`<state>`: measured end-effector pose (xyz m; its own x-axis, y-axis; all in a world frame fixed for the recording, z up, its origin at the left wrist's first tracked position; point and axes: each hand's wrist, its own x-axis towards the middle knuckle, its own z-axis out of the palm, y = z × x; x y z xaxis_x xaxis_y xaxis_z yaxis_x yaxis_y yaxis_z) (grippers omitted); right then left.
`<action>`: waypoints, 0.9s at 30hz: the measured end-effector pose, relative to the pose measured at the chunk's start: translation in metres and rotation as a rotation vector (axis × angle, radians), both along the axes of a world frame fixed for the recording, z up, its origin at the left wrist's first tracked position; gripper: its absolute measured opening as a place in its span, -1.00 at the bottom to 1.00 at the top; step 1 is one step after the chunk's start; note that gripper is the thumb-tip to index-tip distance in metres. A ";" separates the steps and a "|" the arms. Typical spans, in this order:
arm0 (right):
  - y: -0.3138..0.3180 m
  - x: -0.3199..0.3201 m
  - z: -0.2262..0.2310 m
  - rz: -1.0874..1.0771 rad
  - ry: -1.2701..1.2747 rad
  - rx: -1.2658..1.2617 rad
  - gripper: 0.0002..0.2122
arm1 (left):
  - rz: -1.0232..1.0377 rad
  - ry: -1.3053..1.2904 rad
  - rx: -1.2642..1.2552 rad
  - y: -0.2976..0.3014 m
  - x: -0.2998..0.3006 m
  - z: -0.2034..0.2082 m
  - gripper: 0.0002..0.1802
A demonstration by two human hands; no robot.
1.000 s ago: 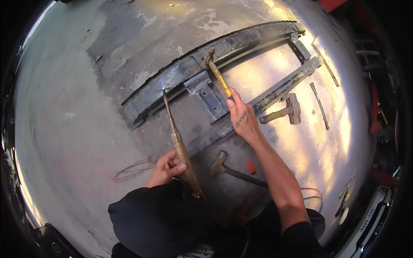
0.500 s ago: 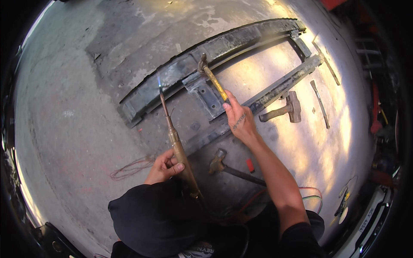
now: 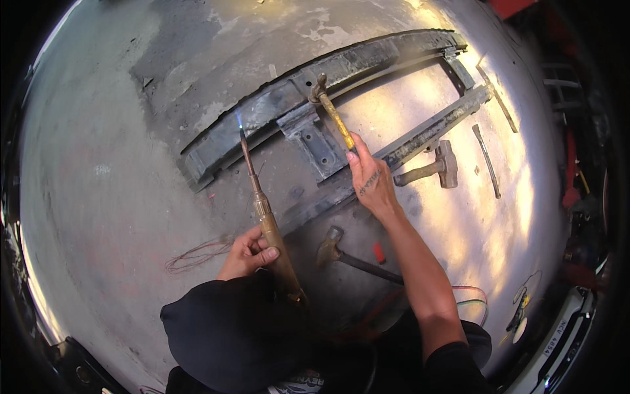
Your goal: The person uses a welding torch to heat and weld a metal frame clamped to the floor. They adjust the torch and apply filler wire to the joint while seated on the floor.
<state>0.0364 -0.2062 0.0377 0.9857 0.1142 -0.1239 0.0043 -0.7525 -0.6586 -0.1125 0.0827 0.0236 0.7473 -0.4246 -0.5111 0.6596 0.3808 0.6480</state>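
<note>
My left hand (image 3: 251, 254) is wrapped round the brass body of a gas torch (image 3: 265, 213). From its tip a small blue flame plays on the left part of a long, curved, dark metal beam (image 3: 275, 98) lying on the floor. My right hand (image 3: 373, 180) grips a hammer (image 3: 336, 123) by its yellow handle, the rusty head raised near the middle of the beam, beside a bracket plate (image 3: 318, 151) with holes. A straight worn bar (image 3: 433, 121) runs under my right hand, nearer me than the beam.
A claw hammer (image 3: 351, 256) and a small red cylinder (image 3: 379, 253) lie close to me. Right of the bar are a sledgehammer (image 3: 446, 164) and a flat metal rod (image 3: 487, 161). Thin wire (image 3: 197, 255) lies coiled at left; hoses (image 3: 476, 299) curve at lower right.
The raised hammer has shifted slightly right and up with my right hand. The torch flame sits marginally farther up the beam; my left hand keeps its hold.
</note>
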 end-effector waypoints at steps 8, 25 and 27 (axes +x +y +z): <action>0.015 -0.030 0.043 0.045 -0.260 0.193 -0.55 | 0.023 0.014 0.026 0.000 -0.001 0.005 -0.43; 0.024 -0.036 0.019 0.163 -0.096 0.061 -0.55 | 0.060 0.008 0.041 0.004 -0.007 0.004 -0.42; 0.033 -0.035 0.047 0.162 -0.261 0.160 -0.54 | 0.055 0.016 0.027 0.003 -0.005 0.008 -0.42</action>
